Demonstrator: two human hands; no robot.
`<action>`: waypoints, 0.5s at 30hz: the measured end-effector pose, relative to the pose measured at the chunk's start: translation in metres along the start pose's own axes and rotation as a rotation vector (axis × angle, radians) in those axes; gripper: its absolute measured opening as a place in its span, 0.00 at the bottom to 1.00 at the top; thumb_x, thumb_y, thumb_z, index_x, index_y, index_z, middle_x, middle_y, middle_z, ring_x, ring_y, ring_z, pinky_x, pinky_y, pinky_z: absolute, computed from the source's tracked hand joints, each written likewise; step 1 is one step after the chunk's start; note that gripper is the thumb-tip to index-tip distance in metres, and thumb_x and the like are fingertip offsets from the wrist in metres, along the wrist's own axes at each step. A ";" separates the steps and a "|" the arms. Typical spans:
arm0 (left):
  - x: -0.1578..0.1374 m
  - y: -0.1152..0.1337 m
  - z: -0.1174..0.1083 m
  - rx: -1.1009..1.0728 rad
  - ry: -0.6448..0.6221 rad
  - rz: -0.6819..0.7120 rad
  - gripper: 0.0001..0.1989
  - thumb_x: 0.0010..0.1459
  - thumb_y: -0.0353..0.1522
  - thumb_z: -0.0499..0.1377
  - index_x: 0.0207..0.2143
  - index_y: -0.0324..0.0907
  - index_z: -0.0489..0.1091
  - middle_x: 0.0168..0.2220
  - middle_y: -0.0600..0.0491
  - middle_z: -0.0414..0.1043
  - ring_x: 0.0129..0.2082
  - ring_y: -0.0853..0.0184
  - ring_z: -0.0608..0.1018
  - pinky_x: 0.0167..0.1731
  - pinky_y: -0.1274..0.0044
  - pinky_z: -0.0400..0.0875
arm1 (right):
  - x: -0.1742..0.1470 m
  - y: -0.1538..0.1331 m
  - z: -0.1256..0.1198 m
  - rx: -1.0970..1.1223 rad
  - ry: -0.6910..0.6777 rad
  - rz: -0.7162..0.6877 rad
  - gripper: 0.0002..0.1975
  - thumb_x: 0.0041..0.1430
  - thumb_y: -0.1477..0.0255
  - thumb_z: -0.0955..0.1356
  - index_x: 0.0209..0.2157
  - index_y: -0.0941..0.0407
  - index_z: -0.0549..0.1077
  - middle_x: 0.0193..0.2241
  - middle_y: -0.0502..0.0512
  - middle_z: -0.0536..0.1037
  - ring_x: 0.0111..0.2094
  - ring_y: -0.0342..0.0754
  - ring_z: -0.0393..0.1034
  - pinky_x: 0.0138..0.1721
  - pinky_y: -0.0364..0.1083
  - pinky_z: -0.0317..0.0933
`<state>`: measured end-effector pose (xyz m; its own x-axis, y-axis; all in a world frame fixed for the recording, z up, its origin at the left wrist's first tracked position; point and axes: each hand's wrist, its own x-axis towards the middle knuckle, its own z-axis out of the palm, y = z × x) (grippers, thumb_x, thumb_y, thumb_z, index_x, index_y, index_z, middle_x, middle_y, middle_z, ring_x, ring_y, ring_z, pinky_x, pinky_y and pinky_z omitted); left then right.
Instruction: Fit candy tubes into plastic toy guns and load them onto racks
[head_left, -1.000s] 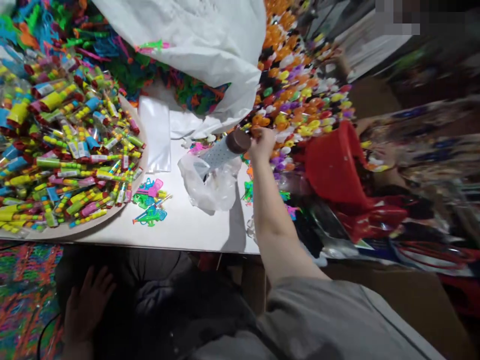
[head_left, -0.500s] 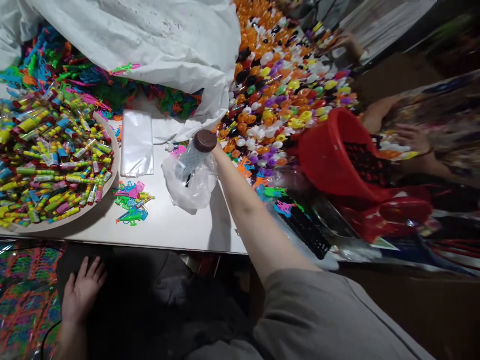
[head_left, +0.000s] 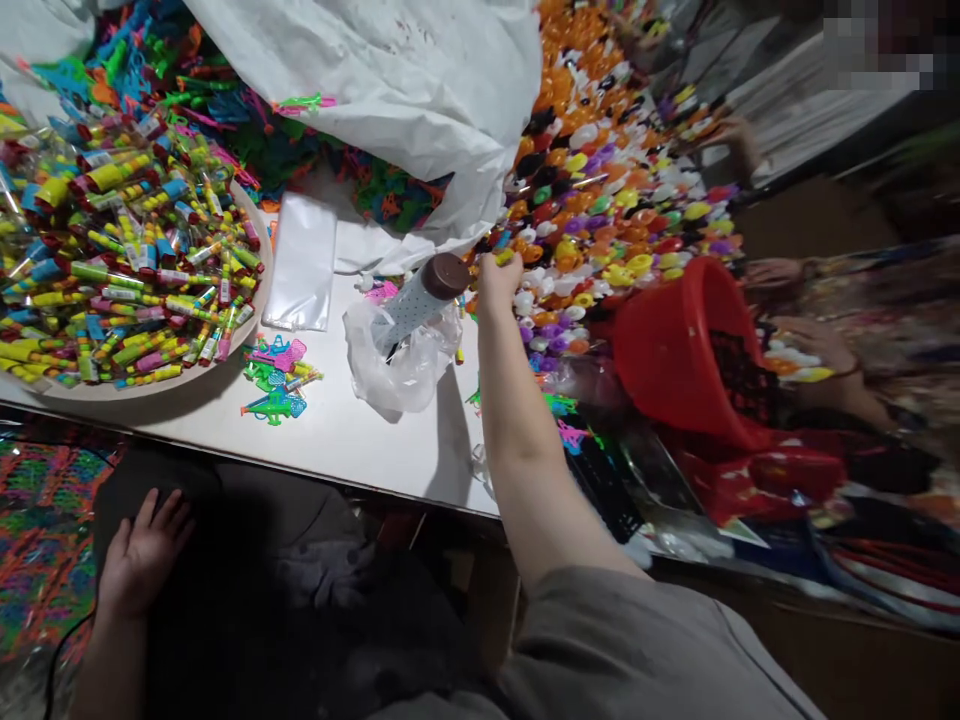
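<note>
My right hand (head_left: 501, 278) is stretched across the white table to the edge of a heap of small coloured plastic toys (head_left: 600, 205). Its fingers are curled, and a small yellow piece (head_left: 504, 257) shows between them. Just left of it a tilted, dotted grey cylinder with a brown cap (head_left: 446, 275) stands in a crumpled clear plastic bag (head_left: 401, 375). My left hand (head_left: 144, 550) rests palm up on my dark-clothed thigh, fingers apart, holding nothing. Between the hands lies a small pile of plastic toys (head_left: 277, 380), green, pink and blue.
A round tray (head_left: 259, 270) heaped with wrapped colourful sticks stands left. Flat clear bags (head_left: 301, 265) lie beside it. A white sack (head_left: 390, 80) of bright toys lies behind. To the right are a red bucket (head_left: 667, 350) and a black basket (head_left: 607, 485). Another person's hand (head_left: 814, 345) is beyond the bucket.
My right hand has moved from behind the brown-capped cylinder to the toy heap on its right. My left hand still lies open on my thigh. The camera view has shifted slightly.
</note>
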<state>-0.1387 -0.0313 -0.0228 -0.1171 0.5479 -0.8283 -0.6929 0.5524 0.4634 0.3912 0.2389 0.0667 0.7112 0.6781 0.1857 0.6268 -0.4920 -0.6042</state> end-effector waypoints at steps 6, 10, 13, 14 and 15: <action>0.011 0.003 -0.011 -0.042 -0.015 -0.114 0.27 0.49 0.52 0.55 0.50 0.54 0.68 0.51 0.52 0.71 0.58 0.57 0.64 0.63 0.56 0.41 | 0.042 -0.033 0.021 -0.343 -0.100 -0.448 0.13 0.57 0.74 0.61 0.45 0.59 0.65 0.40 0.62 0.72 0.42 0.50 0.68 0.43 0.48 0.61; 0.021 0.004 -0.012 -0.067 0.032 -0.219 0.30 0.46 0.54 0.56 0.51 0.55 0.68 0.51 0.51 0.71 0.60 0.51 0.62 0.62 0.53 0.40 | 0.062 -0.061 0.051 -0.632 -0.253 -0.636 0.13 0.56 0.72 0.64 0.44 0.59 0.66 0.38 0.64 0.74 0.39 0.51 0.68 0.41 0.50 0.59; 0.023 0.006 -0.001 -0.078 0.067 -0.264 0.33 0.44 0.55 0.56 0.52 0.55 0.66 0.50 0.50 0.72 0.61 0.48 0.60 0.61 0.50 0.41 | 0.078 -0.069 0.077 -0.771 -0.299 -0.654 0.10 0.53 0.75 0.68 0.38 0.62 0.67 0.36 0.69 0.73 0.40 0.52 0.68 0.41 0.51 0.56; 0.024 0.006 0.004 -0.081 0.080 -0.280 0.34 0.43 0.55 0.56 0.53 0.55 0.66 0.50 0.49 0.72 0.61 0.47 0.60 0.61 0.49 0.42 | 0.083 -0.070 0.084 -0.819 -0.309 -0.648 0.08 0.52 0.76 0.68 0.35 0.62 0.66 0.36 0.71 0.73 0.41 0.52 0.68 0.41 0.52 0.56; 0.024 0.007 0.009 -0.082 0.089 -0.296 0.35 0.43 0.55 0.56 0.54 0.55 0.65 0.49 0.48 0.72 0.62 0.46 0.59 0.61 0.49 0.42 | 0.086 -0.071 0.090 -0.822 -0.319 -0.640 0.05 0.52 0.79 0.67 0.31 0.62 0.65 0.35 0.72 0.73 0.41 0.51 0.68 0.41 0.52 0.55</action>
<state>-0.1401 -0.0081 -0.0366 0.0390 0.3117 -0.9494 -0.7609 0.6251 0.1739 0.3796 0.3811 0.0558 0.1365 0.9906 -0.0003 0.9573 -0.1319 0.2574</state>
